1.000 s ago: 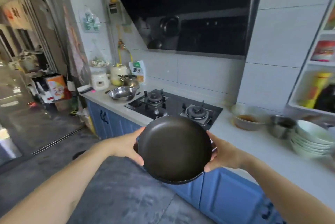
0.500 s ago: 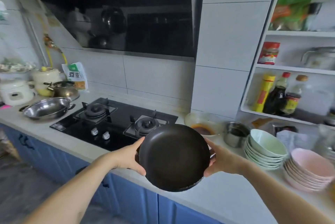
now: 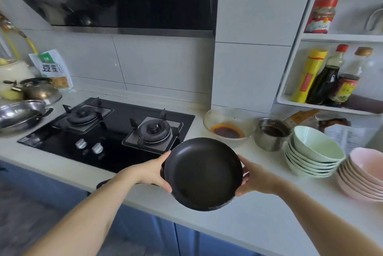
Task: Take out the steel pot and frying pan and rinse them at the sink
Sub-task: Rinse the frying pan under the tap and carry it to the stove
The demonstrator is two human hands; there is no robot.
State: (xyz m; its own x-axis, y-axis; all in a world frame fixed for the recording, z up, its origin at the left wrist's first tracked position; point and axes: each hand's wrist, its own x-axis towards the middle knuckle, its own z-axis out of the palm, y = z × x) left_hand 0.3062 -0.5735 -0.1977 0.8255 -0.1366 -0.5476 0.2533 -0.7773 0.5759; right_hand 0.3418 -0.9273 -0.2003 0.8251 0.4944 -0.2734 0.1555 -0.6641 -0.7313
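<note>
Pan: the round black non-stick frying pan (image 3: 203, 173) is carried level above the pale surface (image 3: 259, 218), beside the black gas hob (image 3: 116, 131).
Hands: the left hand (image 3: 152, 171) and right hand (image 3: 256, 179) clasp opposite rims, likely for balance.
Steel pot: the shiny two-handled steel pot (image 3: 19, 115) rests left of the hob.
Sink: out of sight.

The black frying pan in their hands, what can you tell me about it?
The frying pan is round, shallow and matte black, with a dark non-stick look and an empty inside. It is tilted so its inside faces the camera, held in the air over the counter's front edge, right of the stove. The left hand and right hand grip opposite sides of its rim.
</note>
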